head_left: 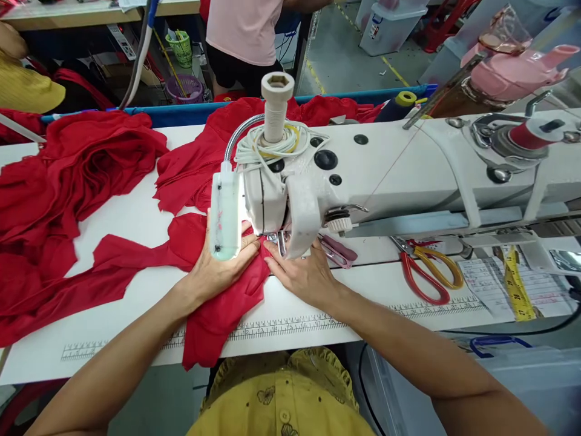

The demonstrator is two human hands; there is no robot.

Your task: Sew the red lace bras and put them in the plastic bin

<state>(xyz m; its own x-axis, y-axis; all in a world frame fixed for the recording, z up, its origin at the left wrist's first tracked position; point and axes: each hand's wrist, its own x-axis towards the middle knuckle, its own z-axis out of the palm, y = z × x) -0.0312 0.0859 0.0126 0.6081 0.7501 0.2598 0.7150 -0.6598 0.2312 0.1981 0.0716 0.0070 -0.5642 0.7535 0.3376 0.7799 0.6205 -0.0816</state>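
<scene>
A piece of red fabric (242, 297) lies under the head of the white sewing machine (308, 212), and its lower end hangs over the table's front edge. My left hand (222, 266) presses on the fabric left of the presser foot (282, 242), with its fingers closed together on the cloth. Part of that hand is behind the white lamp (226, 212). Close to the foot on the right, my right hand (306, 277) grips the fabric's edge between its fingertips. The machine head covers some of its fingers, and the needle is hard to make out.
Red fabric heaps (86, 175) cover the table's left and back. Right of my hand lie a mauve tool (336, 251), scissors (429, 269), written papers (488, 284) and a yellow tape measure (517, 287). A printed ruler (290, 326) runs along the front. A person in pink (242, 30) stands beyond.
</scene>
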